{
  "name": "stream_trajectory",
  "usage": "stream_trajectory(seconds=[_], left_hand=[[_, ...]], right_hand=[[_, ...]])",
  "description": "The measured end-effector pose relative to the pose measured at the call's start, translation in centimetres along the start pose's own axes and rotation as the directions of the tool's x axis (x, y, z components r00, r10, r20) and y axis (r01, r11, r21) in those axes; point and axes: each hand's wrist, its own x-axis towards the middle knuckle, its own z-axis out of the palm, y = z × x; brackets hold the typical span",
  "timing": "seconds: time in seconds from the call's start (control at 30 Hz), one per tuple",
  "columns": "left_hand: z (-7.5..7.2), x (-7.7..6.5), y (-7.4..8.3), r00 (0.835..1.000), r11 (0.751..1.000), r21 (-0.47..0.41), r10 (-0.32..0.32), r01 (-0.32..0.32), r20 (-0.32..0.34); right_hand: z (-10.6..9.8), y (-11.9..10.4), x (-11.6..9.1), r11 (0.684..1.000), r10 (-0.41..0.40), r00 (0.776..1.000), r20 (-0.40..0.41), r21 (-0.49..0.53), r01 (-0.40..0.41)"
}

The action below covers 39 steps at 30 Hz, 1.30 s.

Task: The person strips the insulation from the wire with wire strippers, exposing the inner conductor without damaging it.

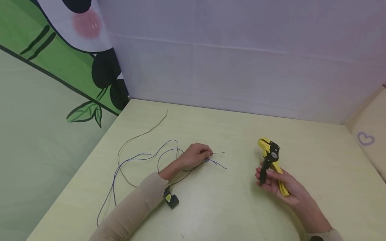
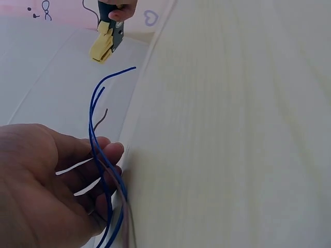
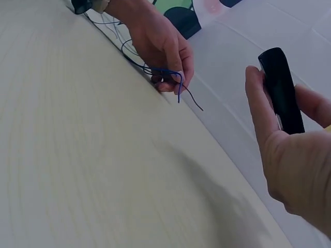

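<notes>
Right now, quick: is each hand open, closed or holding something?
Left hand: closed, holding thin wires.
Right hand: closed, holding a yellow-and-black tool.

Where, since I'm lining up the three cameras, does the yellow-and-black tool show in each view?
Head: right of centre, the tool in the right hand.
Left wrist: top edge, left of centre, yellow end lowest.
Right wrist: at right, mainly its black handle.
Shared landmark: the blue wires at the left hand, seen in all three.
</notes>
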Motion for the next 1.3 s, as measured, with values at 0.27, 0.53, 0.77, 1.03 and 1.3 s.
stream_trajectory(seconds=[0.27,0.53,0.77,1.03,1.3], left_hand=[[-0.2,-0.1,0.1,1.000,0.999,-0.052,-0.004,0.003,-0.026],[-0.1,-0.1,0.1,0.998,0.987,-0.158,-0.006,-0.005,-0.068],[0.3,0.1,0.4,0.993,0.946,-0.324,-0.065,0.030,-0.099],[0.5,0.3,1.1,0.988,0.815,-0.577,-0.120,0.043,-0.097],[0.5,0.3,1.4,0.989,0.756,-0.655,-0.103,0.008,-0.107]], right_hand=[[0.1,0.4,0.5,0.990,0.026,0.987,0.156,0.131,-0.047],[0.7,0.9,0.9,0.997,0.040,0.996,0.074,-0.062,-0.036],[0.8,1.6,1.4,0.969,0.042,0.992,0.115,-0.247,-0.012],[0.2,2.2,2.2,0.947,0.007,0.994,0.113,-0.320,0.030],[-0.1,2.0,2.8,0.919,0.013,0.997,0.071,-0.395,0.017]])
